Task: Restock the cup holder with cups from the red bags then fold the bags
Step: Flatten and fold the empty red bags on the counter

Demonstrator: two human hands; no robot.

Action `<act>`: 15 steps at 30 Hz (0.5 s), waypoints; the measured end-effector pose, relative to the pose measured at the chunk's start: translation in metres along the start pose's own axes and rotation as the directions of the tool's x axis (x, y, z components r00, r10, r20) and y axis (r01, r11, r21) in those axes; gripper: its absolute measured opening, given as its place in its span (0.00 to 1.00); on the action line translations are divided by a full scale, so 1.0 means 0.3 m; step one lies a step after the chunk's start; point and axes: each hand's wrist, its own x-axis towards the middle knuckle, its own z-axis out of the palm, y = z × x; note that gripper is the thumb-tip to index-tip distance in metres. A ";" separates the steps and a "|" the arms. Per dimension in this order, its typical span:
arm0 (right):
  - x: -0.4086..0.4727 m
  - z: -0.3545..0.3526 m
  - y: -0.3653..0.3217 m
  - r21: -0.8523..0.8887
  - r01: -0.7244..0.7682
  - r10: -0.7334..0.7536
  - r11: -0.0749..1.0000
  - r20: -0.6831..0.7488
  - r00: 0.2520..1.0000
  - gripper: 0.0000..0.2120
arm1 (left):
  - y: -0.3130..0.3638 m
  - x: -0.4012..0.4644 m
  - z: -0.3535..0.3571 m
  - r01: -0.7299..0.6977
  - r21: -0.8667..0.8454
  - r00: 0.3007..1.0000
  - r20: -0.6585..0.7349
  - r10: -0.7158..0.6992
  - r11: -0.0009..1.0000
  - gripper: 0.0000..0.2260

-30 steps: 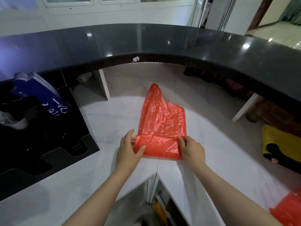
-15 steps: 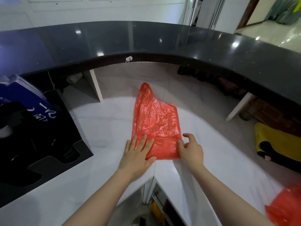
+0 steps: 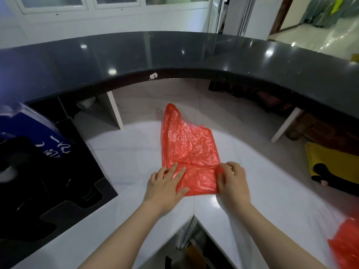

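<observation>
A red plastic bag (image 3: 188, 144) lies flat on the white counter (image 3: 126, 164), its near end folded over once into a band. My left hand (image 3: 167, 185) presses flat on the left part of that fold, fingers spread. My right hand (image 3: 233, 181) pinches the fold's right edge between thumb and fingers. A second red bag (image 3: 345, 243) lies crumpled at the counter's right near corner. The black cup holder (image 3: 48, 191) stands at the left, its slots dark; no cups can be made out in it.
A raised dark curved countertop (image 3: 174, 53) wraps around the far side. A blue packet with white writing (image 3: 38, 136) leans above the cup holder. A yellow and black item (image 3: 334, 167) lies at the right. A gap in the counter opens below my wrists.
The near end of the bag went from held up in both hands to laid down as a fold. My left hand flattened onto it; my right hand closed on the fold's right edge.
</observation>
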 end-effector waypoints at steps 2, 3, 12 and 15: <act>-0.015 0.008 0.010 -0.077 0.236 -0.235 0.969 0.013 0.972 0.16 | -0.004 0.006 0.010 0.006 0.007 1.000 -0.006 -0.006 1.000 0.33; -0.019 0.010 0.016 -0.103 0.306 -0.297 0.946 0.099 0.950 0.19 | -0.004 0.008 0.013 0.008 0.011 1.000 -0.008 -0.008 1.000 0.33; 0.027 0.001 0.066 -0.077 0.291 -0.222 0.954 0.472 0.853 0.40 | -0.003 -0.010 0.003 0.053 -0.114 0.995 -0.082 -0.062 0.992 0.34; 0.064 -0.042 0.080 0.031 0.281 -0.260 0.959 0.484 0.836 0.35 | -0.013 -0.022 -0.002 0.059 -0.199 0.997 -0.026 -0.066 0.978 0.40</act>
